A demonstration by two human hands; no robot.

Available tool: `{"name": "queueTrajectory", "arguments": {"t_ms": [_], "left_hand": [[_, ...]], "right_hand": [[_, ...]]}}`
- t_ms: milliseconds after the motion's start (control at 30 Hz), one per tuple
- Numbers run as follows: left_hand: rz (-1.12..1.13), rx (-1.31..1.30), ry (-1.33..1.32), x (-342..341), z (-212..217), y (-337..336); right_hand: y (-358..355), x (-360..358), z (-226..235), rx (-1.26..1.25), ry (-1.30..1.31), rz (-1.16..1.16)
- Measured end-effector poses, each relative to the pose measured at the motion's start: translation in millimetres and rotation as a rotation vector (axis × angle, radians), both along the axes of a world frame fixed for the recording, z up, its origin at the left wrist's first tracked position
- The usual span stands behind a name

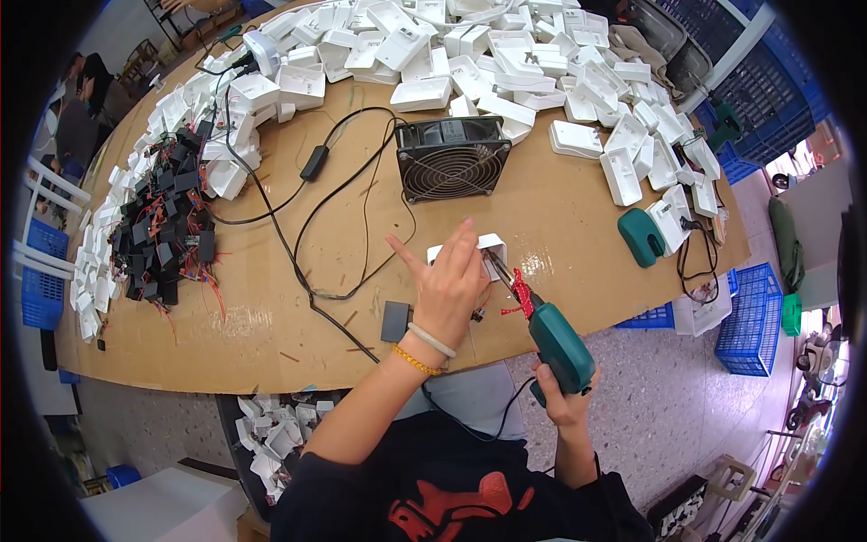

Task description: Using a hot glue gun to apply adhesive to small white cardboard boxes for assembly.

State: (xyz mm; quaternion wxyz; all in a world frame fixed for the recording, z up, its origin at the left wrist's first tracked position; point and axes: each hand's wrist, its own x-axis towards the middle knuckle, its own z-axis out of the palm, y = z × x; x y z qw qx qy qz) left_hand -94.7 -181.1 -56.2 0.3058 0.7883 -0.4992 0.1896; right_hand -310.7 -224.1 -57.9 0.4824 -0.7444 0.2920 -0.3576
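In my right hand (567,405) is a green soldering gun (562,348), gripped by its handle. Red material is wrapped near the front of the gun, and its metal tip reaches into a white plastic housing (494,243). My left hand (452,278) lies over that housing with fingers stretched out and the thumb spread, covering much of it. What lies under the palm is hidden. A small dark rectangular block (395,322) rests on the table beside my left wrist. Small parts (479,314) near the housing are too tiny to make out.
A black fan (454,161) stands just beyond my hands. White housings (470,72) pile along the far edge; dark wired modules (163,221) heap at the left. Black cables (293,253) cross the table. A green holder-like object (640,238) sits at right; a bin of white pieces (275,438) is below.
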Motion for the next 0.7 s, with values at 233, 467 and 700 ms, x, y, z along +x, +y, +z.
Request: {"name": "queueTrajectory", "arguments": {"t_ms": [233, 467, 700], "left_hand": [[0.002, 0.003, 0.004, 0.4, -1.0, 0.2], [-0.002, -0.009, -0.002, 0.2, -1.7, -0.4], [-0.006, -0.007, -0.011, 0.6, -1.8, -0.6]], "right_hand": [[0.5, 0.2, 3.4, 0.007, 0.022, -0.009], [1.4, 1.7, 2.5, 0.051, -0.022, -0.037], [0.0, 1.2, 4.8, -0.04, 0.057, -0.009]]}}
